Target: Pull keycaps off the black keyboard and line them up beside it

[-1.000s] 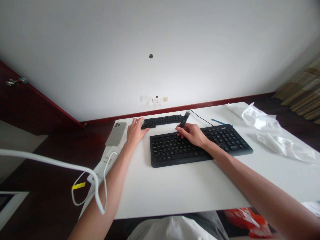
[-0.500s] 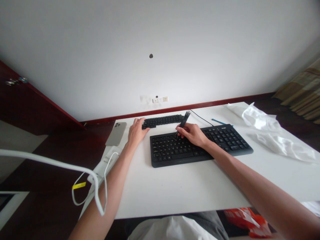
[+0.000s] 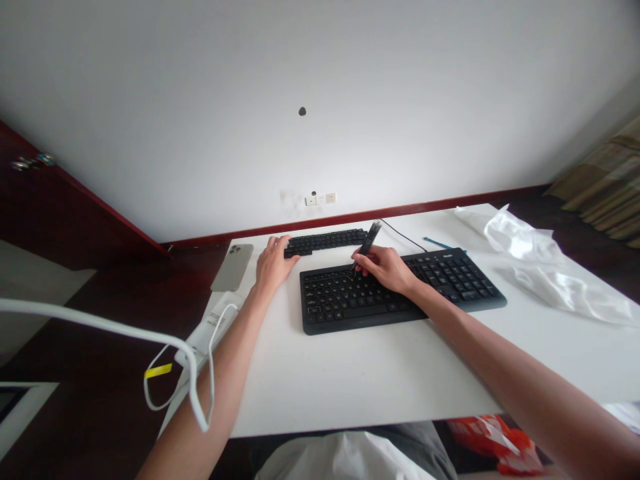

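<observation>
A black keyboard (image 3: 450,283) lies across the middle of the white table (image 3: 360,380). My right hand (image 3: 387,268) rests on its upper key rows, closed around a dark pen-like tool (image 3: 369,241) whose tip touches the keys. Behind the keyboard lies a row of loose black keycaps (image 3: 327,241). My left hand (image 3: 271,265) lies flat on the table beside the left end of that row, fingers stretched out and holding nothing.
A phone (image 3: 233,266) lies face down at the table's far left corner. A white box (image 3: 213,327) with a white cable (image 3: 180,347) sits at the left edge. Crumpled clear plastic (image 3: 545,267) covers the right side. A blue pen (image 3: 436,243) lies behind the keyboard.
My left hand has shifted slightly; the right hand and tool stay where they were on the keys.
</observation>
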Motion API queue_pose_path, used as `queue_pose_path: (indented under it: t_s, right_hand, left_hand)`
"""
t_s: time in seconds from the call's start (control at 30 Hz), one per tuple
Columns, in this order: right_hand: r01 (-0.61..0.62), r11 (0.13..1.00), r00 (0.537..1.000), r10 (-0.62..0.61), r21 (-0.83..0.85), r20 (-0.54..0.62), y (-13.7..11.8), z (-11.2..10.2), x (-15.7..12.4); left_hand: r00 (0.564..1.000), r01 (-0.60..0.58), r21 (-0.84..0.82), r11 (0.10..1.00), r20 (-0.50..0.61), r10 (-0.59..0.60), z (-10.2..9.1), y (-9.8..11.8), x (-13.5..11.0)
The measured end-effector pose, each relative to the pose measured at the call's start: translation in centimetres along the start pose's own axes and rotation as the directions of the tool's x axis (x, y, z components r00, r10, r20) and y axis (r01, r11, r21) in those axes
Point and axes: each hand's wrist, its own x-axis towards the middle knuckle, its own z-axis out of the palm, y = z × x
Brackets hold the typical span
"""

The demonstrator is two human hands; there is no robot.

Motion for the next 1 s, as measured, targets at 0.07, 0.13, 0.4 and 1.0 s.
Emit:
queue_pose_path:
  t_s: [0.07,0.13,0.4,1.0]
  right_hand:
    - [0.001,1.000,1.000,-0.001,-0.005,-0.001,0.01,0.00,0.02]
    - [0.001,1.000,1.000,-0.001,-0.005,0.001,0.00,-0.02,0.02]
    - [-0.001,1.000,1.000,0.001,0.001,0.000,-0.17,-0.04,-0.03]
    - [-0.009,1.000,1.000,0.008,0.006,0.005,-0.18,-0.03,-0.03]
  left_hand:
    - [1.000,0.000,-0.001,1.000,0.000,0.000,0.05,-0.02,0.03]
    - [1.000,-0.001,-0.005,1.000,-0.001,0.001,0.06,-0.01,0.05]
    - [1.000,-0.001,-0.018,1.000,-0.002,0.001,0.05,0.05,0.04]
    - [0.996,-0.054,-0.102,0.993,-0.079,0.046,0.76,-0.52,0.10]
